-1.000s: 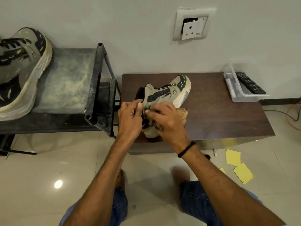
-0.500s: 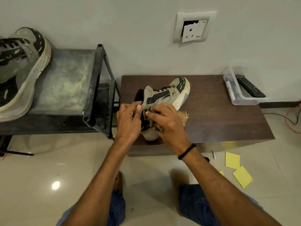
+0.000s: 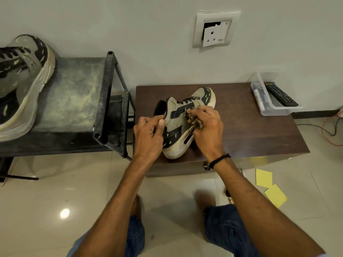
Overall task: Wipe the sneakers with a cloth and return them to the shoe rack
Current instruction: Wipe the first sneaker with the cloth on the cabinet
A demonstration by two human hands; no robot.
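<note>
Centre of the frame: a beige-and-black sneaker sits tipped on its side on the dark brown low table, toe pointing toward the wall. The left hand grips the heel collar, thumb pressed on the outside and fingers curled round the back. The right hand has its fingers bunched tight around a small scrunched cloth, pressing it against the sneaker's side just below the laces. A black band circles that wrist.

Upper left of the frame, the second sneaker rests on the top shelf of the black metal shoe rack, well apart from the one being wiped; a tiny mark on its tongue is too small to read.

Right side of the table: a clear plastic tray holding a black remote, its button labels unreadable. Lower right, yellow sticky notes lie on the tiled floor, blank as far as can be seen. A white wall socket sits at the top.
</note>
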